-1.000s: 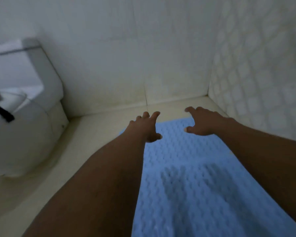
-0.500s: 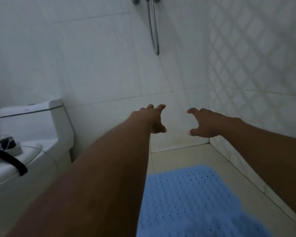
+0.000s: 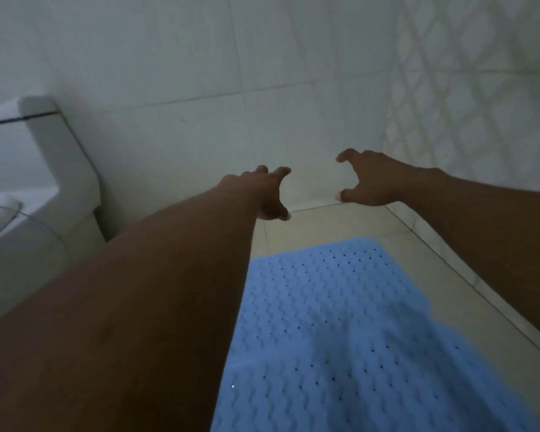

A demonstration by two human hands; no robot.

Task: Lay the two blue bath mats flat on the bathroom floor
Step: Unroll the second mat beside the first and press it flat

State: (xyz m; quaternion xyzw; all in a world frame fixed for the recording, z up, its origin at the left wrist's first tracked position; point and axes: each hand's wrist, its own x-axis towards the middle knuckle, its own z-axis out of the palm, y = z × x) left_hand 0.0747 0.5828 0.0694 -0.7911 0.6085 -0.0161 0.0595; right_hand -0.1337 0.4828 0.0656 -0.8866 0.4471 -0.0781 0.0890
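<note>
1. The tiled back wall (image 3: 184, 73) and the diamond-patterned side wall (image 3: 480, 88) meet in a corner on the right.
2. The left forearm (image 3: 138, 307) runs from the lower left up toward the middle, stretched out nearly straight. It covers the left edge of the mat.
3. The blue bath mat (image 3: 334, 307) lies flat on the floor, its rounded far end a little short of the back wall. It is wavy-textured and dotted with small holes. Its near part is blurred, with a step in the right edge, so I cannot tell whether one mat or two lie here.
4. A white toilet (image 3: 53, 169) stands at the left against the back wall.
5. The beige floor (image 3: 340, 222) shows bare between mat and walls.
6. The right forearm (image 3: 480, 219) reaches in from the right edge.
7. The left hand (image 3: 264, 191) is held in the air, palm down, fingers loosely bent, thumb (image 3: 282, 215) hanging below; it is empty and touches nothing.
8. The right hand (image 3: 374, 179) is raised beside it, apart from it, fingers and thumb hooked in a wide C, empty too.
</note>
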